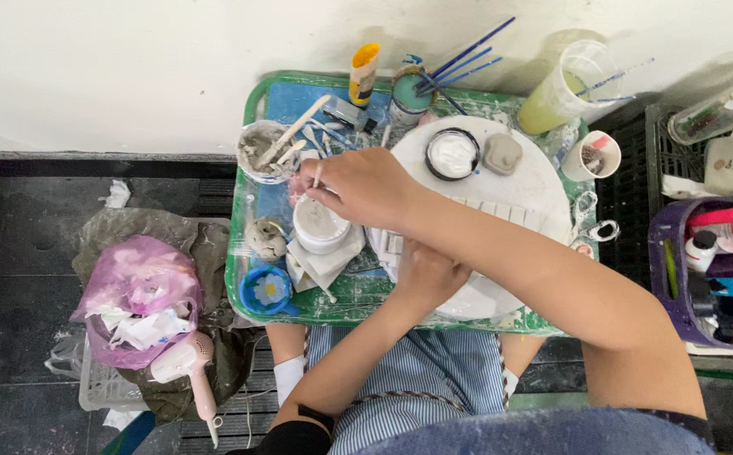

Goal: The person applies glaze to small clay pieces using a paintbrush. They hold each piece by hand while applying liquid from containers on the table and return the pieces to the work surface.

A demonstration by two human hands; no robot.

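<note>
A green tray (248,278) lies across my lap. My right hand (366,185) reaches left over it and pinches a thin white stick (317,175) above a small white cup (319,226) of pale liquid. My left hand (425,274) rests on a round white board (535,181), its fingers curled down on the board's near edge; what it holds is hidden. On the board sit a black-rimmed pot of white paste (452,154) and a grey clay lump (502,153).
The tray also carries a clay-smeared tub with sticks (264,152), a grey clay figure (265,238), a blue flower dish (267,290), a yellow tube (363,74) and a jar of blue brushes (409,94). A pink bag of waste (135,299) and pink hairdryer (188,366) lie left. A purple basket of bottles (661,270) stands right.
</note>
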